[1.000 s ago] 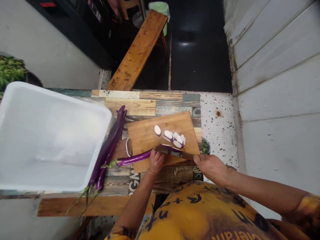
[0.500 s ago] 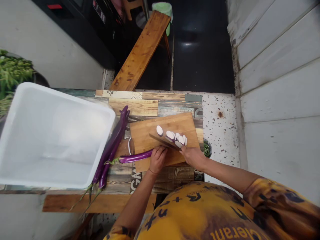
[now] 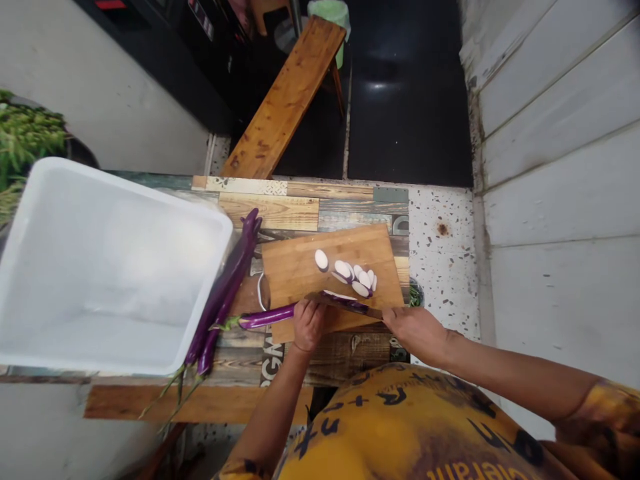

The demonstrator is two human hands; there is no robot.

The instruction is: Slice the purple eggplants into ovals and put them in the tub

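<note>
My left hand (image 3: 308,324) is closed on the cut end of a long purple eggplant (image 3: 267,316), whose green stem points left. The knife (image 3: 345,303) is in my right hand (image 3: 414,333), fingers wrapped round its handle. Its blade lies close beside my left fingertips, over the wooden cutting board (image 3: 285,267). A pale slice (image 3: 340,295) shows along the far side of the blade. Several white oval eggplant slices (image 3: 361,288) with purple skin edges lie on the board's right half, and one slice (image 3: 321,260) sits apart from them to the left.
Left of the board, whole eggplants (image 3: 225,287) lie against a large white plastic tub (image 3: 105,260). Leafy greens (image 3: 30,140) stand at the far left. A wooden bench (image 3: 285,100) is beyond the table, and a white wall (image 3: 565,200) runs along the right.
My right hand has moved right and slightly nearer me, drawing the knife along. My left hand has shifted slightly left on the eggplant. Another pale slice now shows beside the blade.
</note>
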